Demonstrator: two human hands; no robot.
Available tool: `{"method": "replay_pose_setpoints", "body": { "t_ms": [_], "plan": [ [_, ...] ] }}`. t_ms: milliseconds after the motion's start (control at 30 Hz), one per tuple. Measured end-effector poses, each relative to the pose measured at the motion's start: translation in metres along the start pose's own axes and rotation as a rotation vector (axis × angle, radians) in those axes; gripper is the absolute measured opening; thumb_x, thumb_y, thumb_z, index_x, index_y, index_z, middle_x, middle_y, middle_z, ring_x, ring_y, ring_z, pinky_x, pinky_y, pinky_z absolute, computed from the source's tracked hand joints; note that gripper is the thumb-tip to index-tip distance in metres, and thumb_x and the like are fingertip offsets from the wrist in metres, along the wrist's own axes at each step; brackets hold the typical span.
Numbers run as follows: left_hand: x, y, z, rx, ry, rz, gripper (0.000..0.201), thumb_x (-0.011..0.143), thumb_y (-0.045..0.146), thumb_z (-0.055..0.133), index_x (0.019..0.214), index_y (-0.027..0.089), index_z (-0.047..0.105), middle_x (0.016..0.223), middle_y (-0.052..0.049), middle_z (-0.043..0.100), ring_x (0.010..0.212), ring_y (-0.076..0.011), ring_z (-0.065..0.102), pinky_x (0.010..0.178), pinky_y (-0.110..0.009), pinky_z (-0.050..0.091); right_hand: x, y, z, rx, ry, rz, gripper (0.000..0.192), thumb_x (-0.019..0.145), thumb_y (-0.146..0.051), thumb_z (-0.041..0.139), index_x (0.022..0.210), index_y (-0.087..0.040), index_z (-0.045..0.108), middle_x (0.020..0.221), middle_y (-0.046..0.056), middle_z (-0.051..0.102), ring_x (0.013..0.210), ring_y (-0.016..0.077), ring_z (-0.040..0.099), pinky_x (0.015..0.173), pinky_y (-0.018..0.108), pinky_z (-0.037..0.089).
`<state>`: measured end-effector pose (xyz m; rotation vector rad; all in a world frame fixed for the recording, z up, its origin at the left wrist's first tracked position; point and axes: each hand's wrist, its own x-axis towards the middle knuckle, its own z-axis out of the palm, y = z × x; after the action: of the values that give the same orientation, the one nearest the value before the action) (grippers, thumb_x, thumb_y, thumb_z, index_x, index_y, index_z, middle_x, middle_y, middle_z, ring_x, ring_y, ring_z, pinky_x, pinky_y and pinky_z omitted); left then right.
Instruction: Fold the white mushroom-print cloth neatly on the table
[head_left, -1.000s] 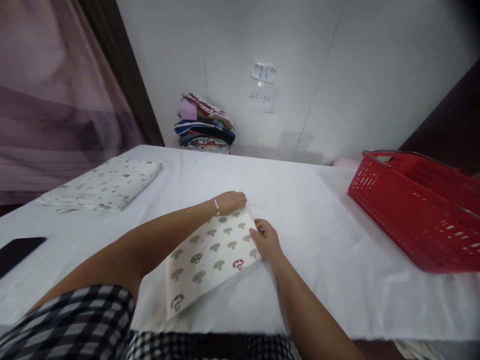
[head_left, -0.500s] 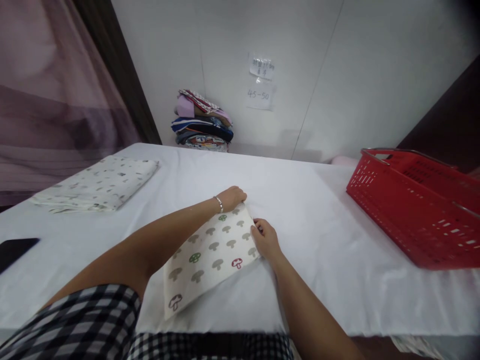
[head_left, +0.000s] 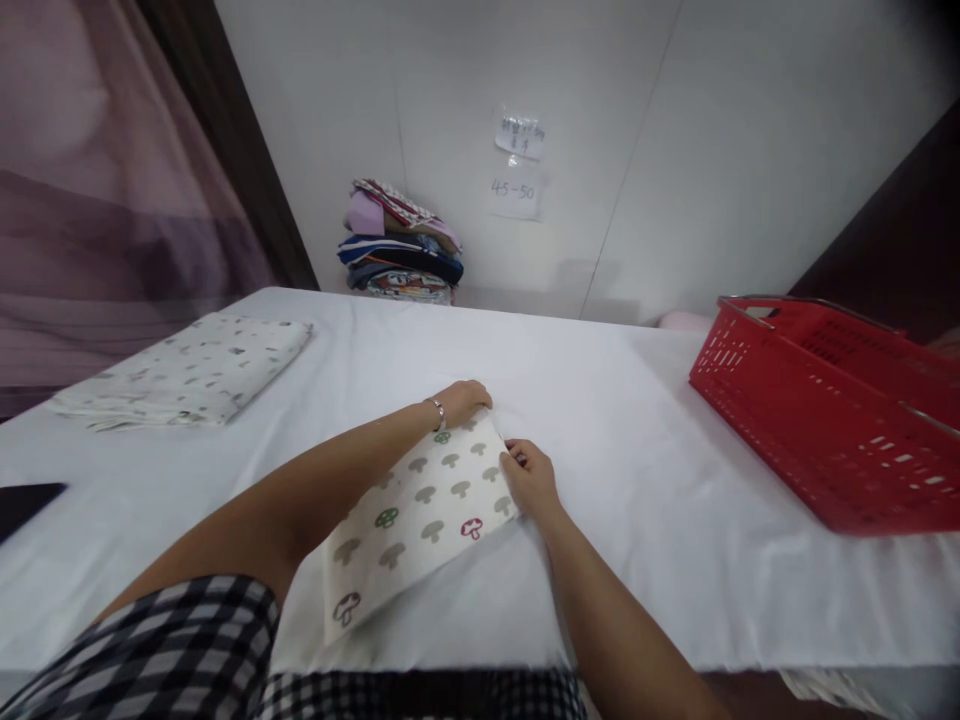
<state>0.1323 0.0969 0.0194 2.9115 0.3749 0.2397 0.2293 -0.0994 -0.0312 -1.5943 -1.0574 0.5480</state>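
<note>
A cream cloth printed with grey, green and red mushrooms (head_left: 427, 525) lies slanted on the white-covered table in front of me. My left hand (head_left: 465, 402), with a bracelet at the wrist, is closed on the cloth's far corner. On the cloth's right edge, my right hand (head_left: 531, 475) pinches the fabric between thumb and fingers. The left forearm crosses over the cloth's left side and hides part of it. Near my body, the cloth's closest corner lies loose.
A folded white patterned cloth (head_left: 191, 370) rests at the table's left. A dark flat object (head_left: 26, 505) lies at the left edge. The red basket (head_left: 817, 430) stands on the right. Folded fabrics (head_left: 401, 245) are stacked by the wall, near paper signs (head_left: 516, 165).
The view has shifted slightly. Both hands keep their hold on the mushroom-print cloth, which lies nearly as before.
</note>
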Motion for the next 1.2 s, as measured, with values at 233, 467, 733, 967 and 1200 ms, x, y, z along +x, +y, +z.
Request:
{"method": "replay_pose_setpoints", "body": {
  "t_ms": [233,467,733,967,1200],
  "plan": [
    [-0.008,-0.005,0.005,-0.043,0.019,0.071,0.022,0.085,0.031,0.049,0.098,0.023,0.066,0.106,-0.004,0.066,0.114,-0.0197,0.051,0.099,-0.035,0.037,0.0,-0.001,0.0,0.008,0.012,0.002,0.018,0.073,-0.033,0.051,0.061,-0.021,0.053,0.095,0.001,0.067,0.064,0.0128,0.055,0.056,0.024,0.043],
    [-0.014,-0.008,0.0,-0.042,0.012,0.117,0.026,0.079,0.022,0.054,0.102,0.024,0.065,0.113,-0.003,0.063,0.117,-0.0194,0.048,0.101,-0.034,0.035,-0.001,0.0,0.0,0.025,0.002,0.003,0.017,0.074,-0.033,0.049,0.062,-0.02,0.051,0.096,0.001,0.067,0.063,0.0124,0.055,0.056,0.024,0.042],
    [-0.011,0.008,-0.011,0.044,-0.042,0.213,0.014,0.077,0.011,0.054,0.084,0.02,0.062,0.098,-0.005,0.066,0.116,-0.0209,0.05,0.097,-0.037,0.037,0.0,0.002,0.0,-0.011,-0.001,0.001,0.018,0.076,-0.036,0.05,0.065,-0.021,0.054,0.097,0.001,0.067,0.065,0.0134,0.057,0.059,0.025,0.046],
    [-0.006,0.008,-0.004,-0.054,0.001,0.016,0.01,0.08,0.016,0.051,0.084,0.02,0.059,0.09,-0.002,0.065,0.101,-0.0172,0.057,0.09,-0.029,0.042,0.002,0.004,-0.001,-0.071,-0.032,-0.005,0.038,0.077,-0.029,0.051,0.113,-0.022,0.058,0.109,0.004,0.065,0.097,0.0189,0.06,0.086,0.034,0.047],
    [-0.002,0.01,0.006,-0.092,0.0,-0.066,0.012,0.079,0.017,0.05,0.082,0.02,0.061,0.088,-0.001,0.067,0.087,-0.0148,0.059,0.089,-0.029,0.041,-0.001,-0.003,-0.006,-0.283,-0.034,-0.269,0.038,0.082,-0.023,0.045,0.117,-0.022,0.059,0.121,0.008,0.06,0.115,0.0234,0.051,0.099,0.043,0.04]
  ]
}}
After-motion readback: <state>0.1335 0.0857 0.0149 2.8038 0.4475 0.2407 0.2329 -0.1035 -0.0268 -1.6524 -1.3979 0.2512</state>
